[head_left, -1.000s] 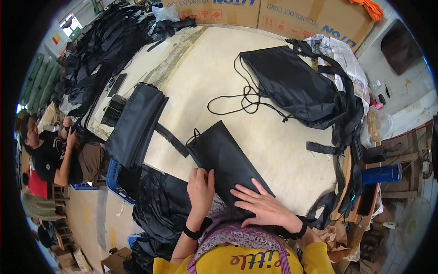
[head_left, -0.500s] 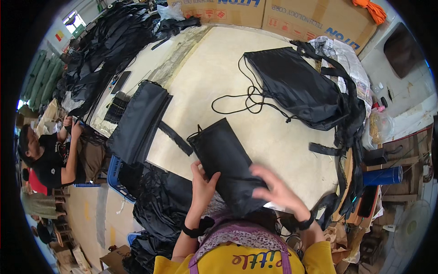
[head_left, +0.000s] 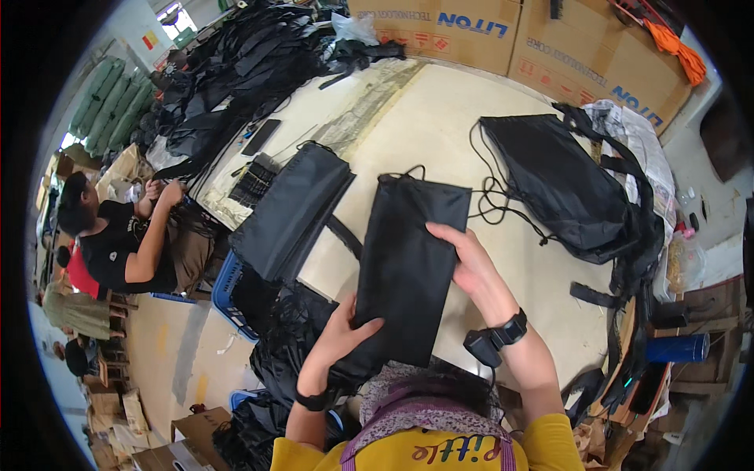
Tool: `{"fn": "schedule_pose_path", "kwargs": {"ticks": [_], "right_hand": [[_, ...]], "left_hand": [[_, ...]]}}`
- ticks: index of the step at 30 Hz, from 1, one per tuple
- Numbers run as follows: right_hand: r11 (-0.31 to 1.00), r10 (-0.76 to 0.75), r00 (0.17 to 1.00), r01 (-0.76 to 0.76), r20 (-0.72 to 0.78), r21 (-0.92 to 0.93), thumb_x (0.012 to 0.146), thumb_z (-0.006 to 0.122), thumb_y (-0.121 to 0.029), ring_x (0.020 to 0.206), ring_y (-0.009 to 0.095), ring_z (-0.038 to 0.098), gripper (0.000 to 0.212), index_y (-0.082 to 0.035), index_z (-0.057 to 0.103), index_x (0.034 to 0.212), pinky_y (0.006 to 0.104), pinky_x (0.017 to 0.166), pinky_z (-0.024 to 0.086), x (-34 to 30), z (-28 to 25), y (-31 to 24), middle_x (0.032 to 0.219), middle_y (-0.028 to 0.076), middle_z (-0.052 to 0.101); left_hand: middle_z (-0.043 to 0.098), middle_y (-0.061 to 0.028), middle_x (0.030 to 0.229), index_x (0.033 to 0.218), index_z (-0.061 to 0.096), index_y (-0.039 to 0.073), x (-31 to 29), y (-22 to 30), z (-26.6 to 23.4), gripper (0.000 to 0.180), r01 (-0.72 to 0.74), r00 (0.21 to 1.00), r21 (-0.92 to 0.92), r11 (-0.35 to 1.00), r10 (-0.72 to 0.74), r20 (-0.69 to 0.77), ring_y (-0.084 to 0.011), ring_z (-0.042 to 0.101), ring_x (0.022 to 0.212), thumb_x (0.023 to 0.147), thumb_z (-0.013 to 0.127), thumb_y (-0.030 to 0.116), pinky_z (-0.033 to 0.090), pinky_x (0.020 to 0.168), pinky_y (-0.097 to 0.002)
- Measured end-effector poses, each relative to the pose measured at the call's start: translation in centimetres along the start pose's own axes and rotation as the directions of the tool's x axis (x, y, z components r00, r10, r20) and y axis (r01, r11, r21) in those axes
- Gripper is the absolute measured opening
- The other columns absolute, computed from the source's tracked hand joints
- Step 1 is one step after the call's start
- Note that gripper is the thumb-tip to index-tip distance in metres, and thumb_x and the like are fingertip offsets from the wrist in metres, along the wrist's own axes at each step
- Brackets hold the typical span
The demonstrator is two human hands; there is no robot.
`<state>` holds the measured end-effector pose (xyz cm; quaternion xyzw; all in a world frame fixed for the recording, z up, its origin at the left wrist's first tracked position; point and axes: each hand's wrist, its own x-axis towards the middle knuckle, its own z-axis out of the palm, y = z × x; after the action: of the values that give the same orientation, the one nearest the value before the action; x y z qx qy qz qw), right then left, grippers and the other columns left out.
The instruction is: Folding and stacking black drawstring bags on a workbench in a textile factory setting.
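Note:
Between my hands is a folded black fabric bag [head_left: 410, 275], flat and rectangular, with a cord loop at its top edge. My left hand [head_left: 339, 337] grips its lower left edge, thumb on top and fingers underneath. My right hand [head_left: 470, 263] pinches its right edge near the top, thumb across the cloth. A stack of folded black bags [head_left: 294, 212] lies to the left on the table. Farther right lies an unfolded black drawstring bag [head_left: 558, 184], its cords [head_left: 499, 206] looped loosely beside it.
Loose black fabric [head_left: 287, 330] spills from a blue basket [head_left: 228, 294] at the table's left edge. A black fabric pile [head_left: 236, 78] covers the far left. Cardboard boxes [head_left: 440, 55] border the back. Another person [head_left: 129, 235] works at the left. A blue cylinder [head_left: 677, 348] sits at right.
The folded bag has turned more upright and lifted toward me. My right hand, spread over its lower right side before, now grips its upper right edge. The whole view has shifted.

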<state>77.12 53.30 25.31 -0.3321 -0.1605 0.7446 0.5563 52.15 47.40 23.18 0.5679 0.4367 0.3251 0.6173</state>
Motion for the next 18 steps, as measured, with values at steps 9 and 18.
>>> {"fn": "schedule_pose_path", "kwargs": {"ticks": [9, 18], "right_hand": [[0.978, -0.023, 0.956, -0.039, 0.293, 0.206, 0.088, 0.060, -0.007, 0.094, 0.031, 0.067, 0.028, 0.008, 0.060, 0.112, 0.0457, 0.082, 0.056, 12.6, 12.9, 2.7, 0.107, 0.018, 0.066], [0.999, -0.049, 0.998, 0.048, 0.033, 0.021, 0.081, 0.070, -0.011, 0.079, 0.020, 0.066, 0.028, 0.002, 0.057, 0.103, 0.0375, 0.060, 0.054, 24.2, 9.1, 10.1, 0.087, 0.010, 0.065]], "left_hand": [[0.059, -0.0066, 0.124, 0.135, 0.047, -0.004, 0.2, 10.7, -19.1, 0.051, -0.056, 0.936, 0.230, 0.972, 0.131, -0.326, -0.0139, 0.053, 0.113, 0.089, 0.065, 0.011, 0.040, 0.098, -0.0285], [0.044, -0.0147, 0.145, 0.141, 0.047, 0.016, 13.1, 3.5, -15.4, 0.047, -0.030, 0.877, 0.994, 0.101, 0.480, -0.022, -0.0333, 0.037, 0.137, 0.097, 0.053, 0.031, 0.023, 0.112, -0.0544]]}}
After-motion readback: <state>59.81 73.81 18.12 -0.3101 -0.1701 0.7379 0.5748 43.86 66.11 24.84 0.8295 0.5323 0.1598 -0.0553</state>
